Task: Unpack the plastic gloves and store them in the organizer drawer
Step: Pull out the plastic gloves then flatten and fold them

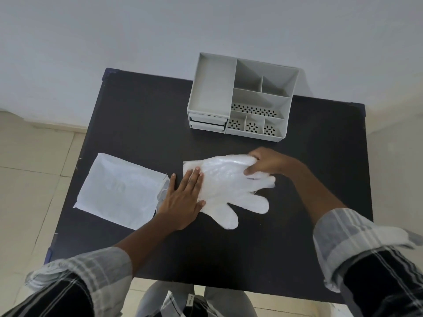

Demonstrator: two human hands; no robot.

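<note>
On the dark rectangular bench (pixel 229 259) lies a stack of translucent white plastic gloves (pixel 229 186), spread flat in the middle with their finger shapes pointing toward the person and to the right. The left hand (pixel 183 202) rests palm down on the cuff end of the gloves, its fingers (pixel 194 177) straight, side by side and flat on the plastic, gripping nothing. The right hand (pixel 267 164) is at the far right edge of the stack, with its fingers curled and clamped on a bunched fold of the plastic. Just left of the left hand, a flat pale blue-white plastic packet (pixel 119 191) lies on the bench, its torn-looking edge nearest the hand. At the far side of the bench stands a light grey plastic desk organizer (pixel 242 99) with open compartments on top, some with perforated floors. Its two small drawers (pixel 207 123), stacked at the front left, look closed. Both forearms emerge from rolled checked sleeves (pixel 343 234).
</note>
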